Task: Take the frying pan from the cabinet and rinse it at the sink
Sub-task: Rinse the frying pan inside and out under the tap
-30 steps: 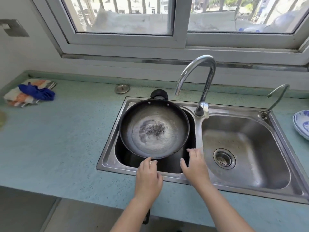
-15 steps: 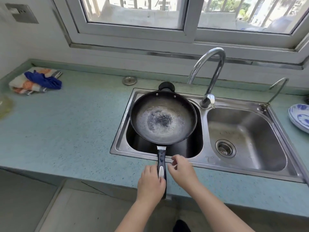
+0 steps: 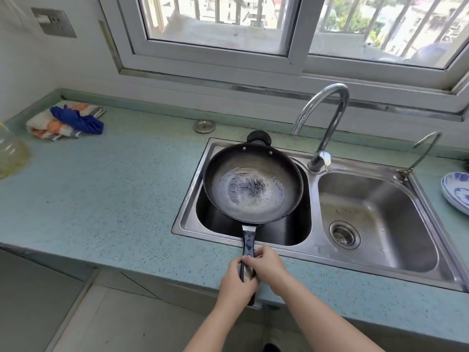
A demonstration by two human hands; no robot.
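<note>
A dark frying pan (image 3: 253, 184) with a worn grey patch in its middle lies over the left basin of the steel double sink (image 3: 314, 243). Its long dark handle (image 3: 248, 241) points toward me across the sink's front rim. My left hand (image 3: 234, 285) grips the handle's near end. My right hand (image 3: 269, 265) holds the same handle from the right, fingers curled over it just above the left hand. The chrome tap (image 3: 327, 123) arches over the basin divider, and no water runs from it.
A small second tap (image 3: 423, 151) stands at the sink's back right. A blue-and-white dish (image 3: 456, 191) sits on the counter at the right edge. Folded cloths (image 3: 68, 120) lie far left beside a clear bottle (image 3: 10, 153). A round metal plug (image 3: 204, 126) lies behind the sink.
My hands moved from the pan's near rim back along the handle, and both now hold its near end. The pan stays over the left basin.
</note>
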